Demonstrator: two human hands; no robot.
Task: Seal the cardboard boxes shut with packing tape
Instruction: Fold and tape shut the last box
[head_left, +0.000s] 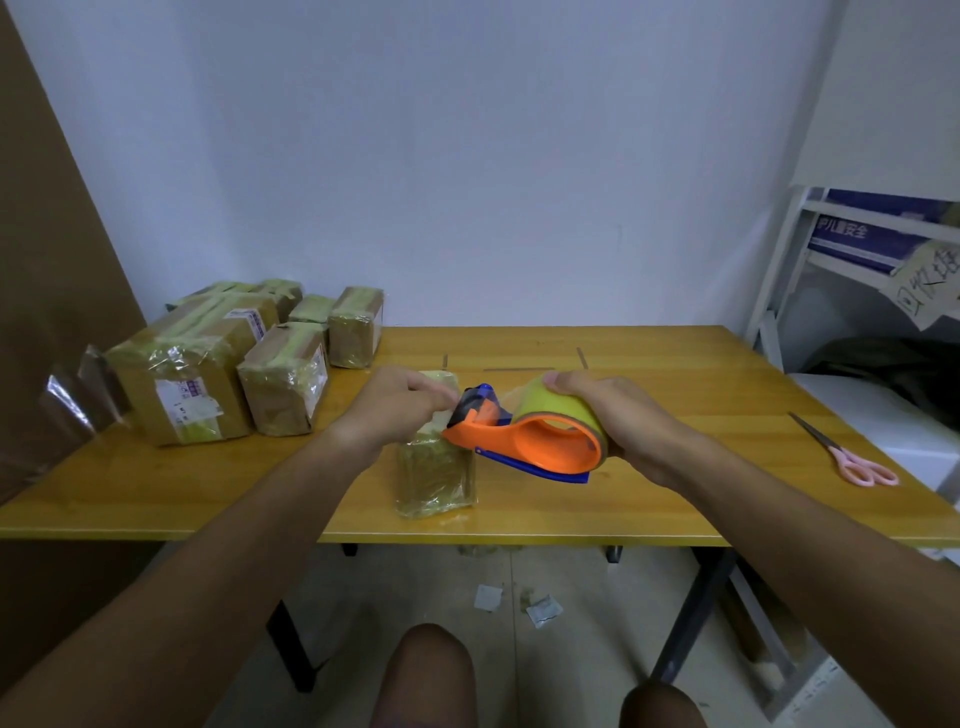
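Nearest the person, a small cardboard box (435, 470) already wrapped in yellowish tape sits on the wooden table (675, 499) close to its front edge. Just above it the right hand (615, 423) grips the roll of packing tape (558, 413) mounted in an orange and blue tape dispenser (524, 444), thumb on top of the roll and fingers curled round its far side. The left hand (397, 400) reaches to the dispenser's cutter end, fingertips drawn together there as if pinching the loose tape end, though the tape itself is too clear to make out. The step in hand looks like freeing a fresh length of tape; next it would need to be pulled out, stuck down on the box and drawn along a seam without wrinkling. To the right lie pink-handled scissors (852, 460), well apart. Farther back on the left stands a cluster of taped boxes (228, 364) against the wall.
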